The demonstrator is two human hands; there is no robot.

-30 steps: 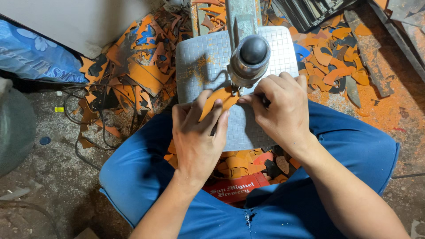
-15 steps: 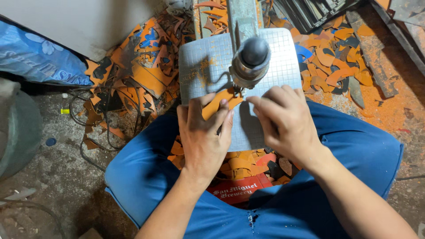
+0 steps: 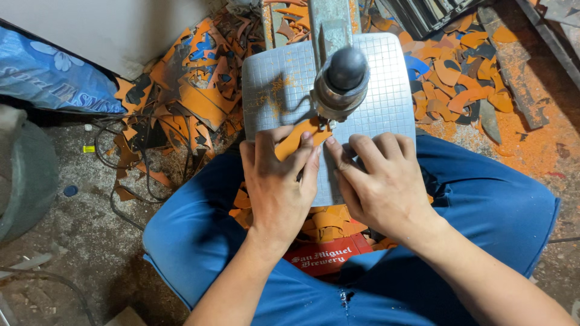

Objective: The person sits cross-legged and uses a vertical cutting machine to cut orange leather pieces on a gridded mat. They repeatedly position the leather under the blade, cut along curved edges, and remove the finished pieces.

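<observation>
Orange and black offcuts (image 3: 199,102) litter the dirty concrete floor on the far side of my knees, with more scraps (image 3: 459,78) heaped to the far right and a tangle of dark cable (image 3: 127,157) to the left. Between my legs, clad in blue trousers (image 3: 483,205), sits the small grey machine table (image 3: 386,108) with its grid-patterned top, dusted with orange powder. Over its far middle hangs the machine head (image 3: 344,81), a round metal housing with a dark knob on top.

Just below that head lies the flat orange piece (image 3: 299,136), resting on the table with its far tip right under the head. My left hand (image 3: 281,181) lies flat on its near part, fingers spread and pressing it down. My right hand (image 3: 380,181) is just beside, on the right, fingers curled with the tips pushing at the piece's right edge close to the head. The two hands are nearly touching at the fingertips, both bearing on the piece rather than closed around it.

Under the table's near edge, between my thighs, a red crate (image 3: 326,259) holds more orange cut-offs (image 3: 329,220). At the far left lies a blue printed sack (image 3: 48,78), with a grey round container (image 3: 24,181) nearer.
</observation>
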